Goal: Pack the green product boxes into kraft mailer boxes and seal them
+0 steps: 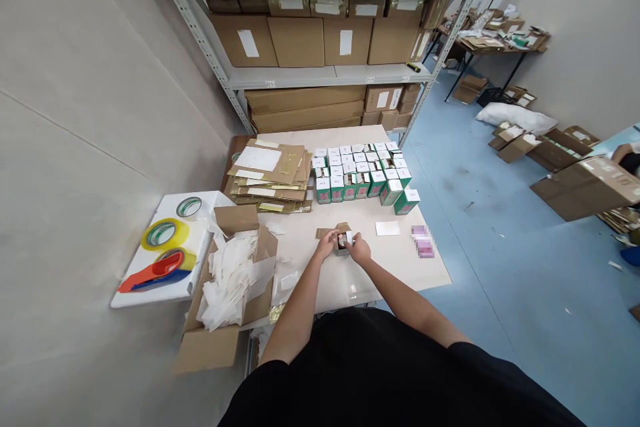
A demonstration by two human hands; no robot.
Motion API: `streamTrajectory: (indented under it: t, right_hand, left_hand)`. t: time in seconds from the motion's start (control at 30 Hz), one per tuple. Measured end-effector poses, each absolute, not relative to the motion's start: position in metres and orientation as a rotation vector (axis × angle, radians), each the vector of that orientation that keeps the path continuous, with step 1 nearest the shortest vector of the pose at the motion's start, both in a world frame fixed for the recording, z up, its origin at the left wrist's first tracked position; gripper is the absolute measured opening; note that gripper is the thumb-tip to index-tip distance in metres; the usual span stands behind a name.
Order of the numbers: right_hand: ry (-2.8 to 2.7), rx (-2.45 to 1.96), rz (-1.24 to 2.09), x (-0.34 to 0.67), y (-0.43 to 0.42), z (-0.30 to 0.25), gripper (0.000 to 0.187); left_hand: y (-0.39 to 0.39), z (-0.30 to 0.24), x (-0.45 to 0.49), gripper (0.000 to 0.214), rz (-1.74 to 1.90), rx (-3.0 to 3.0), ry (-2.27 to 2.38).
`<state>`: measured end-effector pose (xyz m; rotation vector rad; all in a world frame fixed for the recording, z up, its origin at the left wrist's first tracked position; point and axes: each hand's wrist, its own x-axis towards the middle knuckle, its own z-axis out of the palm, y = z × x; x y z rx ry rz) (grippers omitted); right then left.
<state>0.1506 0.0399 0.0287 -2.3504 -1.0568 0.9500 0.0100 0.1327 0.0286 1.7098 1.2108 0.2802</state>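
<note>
My left hand [327, 243] and my right hand [359, 250] meet over the middle of the pale table [400, 267]. Both are closed round a small box [344, 241] with a white top, held just above a small brown cardboard piece [330, 231]. Behind them stands a block of several green-and-white small boxes [360, 173]. A white card [387, 228] lies to the right of my hands, and a blurred pink item [423, 241] beyond it.
A stack of flattened cardboard [270, 177] lies at the table's back left. An open carton of white paper [230, 280] sits at the left edge. Tape rolls [165, 233] and a red dispenser [150, 273] rest on a white side surface. Shelves with cartons [300, 40] stand behind; loose cartons [585, 187] lie on the blue floor.
</note>
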Motion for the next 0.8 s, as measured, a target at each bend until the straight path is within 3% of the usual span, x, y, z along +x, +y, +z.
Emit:
streamTrajectory:
  t: [0.17,0.27,0.33,0.43,0.53,0.63,0.8]
  right_hand:
    - [-1.03,-2.359,0.938,0.158,0.053,0.028,0.019]
    - [-0.852,-2.212,1.059,0.17,0.05,0.024,0.014]
    - [-0.775,-2.135,1.138,0.176,0.044,0.02,0.016]
    - [-0.746,-2.088,1.176,0.179,0.033,0.016,0.025]
    - [-0.813,-2.106,1.002,0.177,0.028,0.019,0.036]
    - [-1.058,-2.163,0.78,0.175,0.032,0.026,0.027]
    - [-1.291,-2.333,0.776,0.17,0.048,0.033,0.013]
  left_hand:
    - [0.123,0.027,0.007,0.058,0.267,1.606,1.177]
    - [0.117,0.028,0.003,0.1,0.204,1.606,1.115]
    - [0.115,0.027,0.0,0.115,0.193,1.632,1.081]
    - [0.113,0.026,0.0,0.107,0.224,1.663,1.106]
    - [0.113,0.026,0.003,0.095,0.224,1.696,1.129]
    - [0.113,0.028,0.007,0.092,0.199,1.72,1.172]
    - [0.11,0.029,0.01,0.092,0.189,1.718,1.203]
